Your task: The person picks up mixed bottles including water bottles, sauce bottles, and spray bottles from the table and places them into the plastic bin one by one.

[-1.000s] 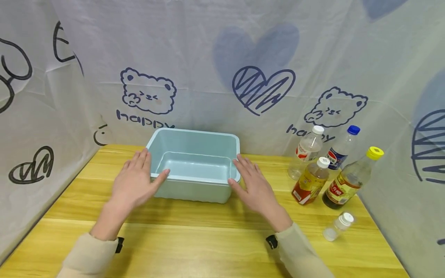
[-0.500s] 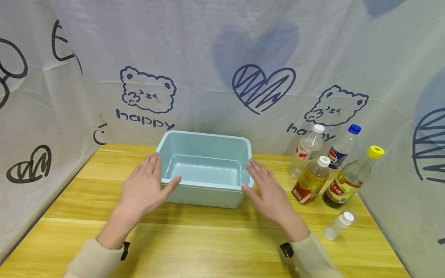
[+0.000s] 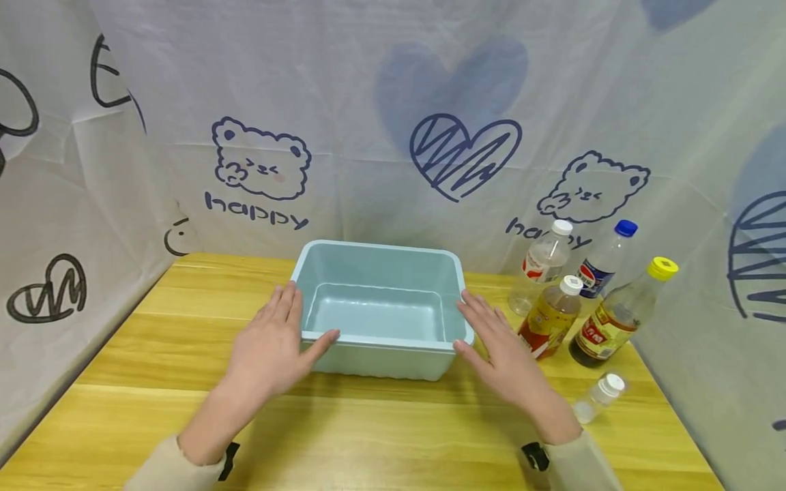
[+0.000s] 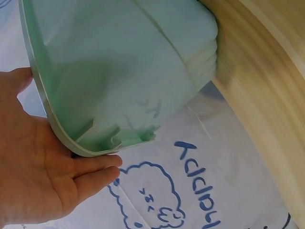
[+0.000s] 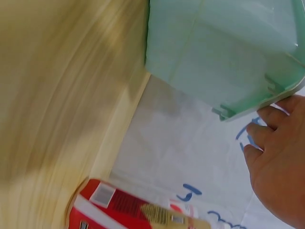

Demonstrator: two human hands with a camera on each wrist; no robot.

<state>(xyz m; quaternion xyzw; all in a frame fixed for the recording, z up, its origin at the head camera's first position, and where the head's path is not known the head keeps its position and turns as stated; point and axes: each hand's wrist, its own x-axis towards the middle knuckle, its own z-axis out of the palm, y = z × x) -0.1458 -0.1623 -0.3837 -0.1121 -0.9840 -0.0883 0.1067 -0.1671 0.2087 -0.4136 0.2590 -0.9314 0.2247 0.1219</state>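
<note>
A pale blue-green plastic bin (image 3: pixel 381 361) with nothing inside sits upright on the wooden table, between both hands. My left hand (image 3: pixel 270 351) lies along its left side with straight fingers, the thumb at the front rim. On the opposite side, the fingers of my right hand (image 3: pixel 500 354) stretch along the right rim, its thumb at the front corner. In the left wrist view, the palm and fingers of the left hand (image 4: pixel 43 171) rest against the bin's lipped rim (image 4: pixel 52 117). From the right wrist, the right hand's fingertips (image 5: pixel 267 117) touch the rim from outside.
Right of the bin stand a clear bottle with a white cap (image 3: pixel 543 259), a blue-capped bottle (image 3: pixel 602 269), a yellow-and-red labelled drink bottle (image 3: pixel 543 320) and a yellow-capped bottle of dark liquid (image 3: pixel 604 334). A small white-capped jar (image 3: pixel 598 399) is nearer. A printed cloth (image 3: pixel 356 157) hangs behind.
Both hands have moved the bin to the right and slightly toward the front across the table, closer to the bottles. The bottles have stayed put; my right hand now overlaps the drink bottle's edge.
</note>
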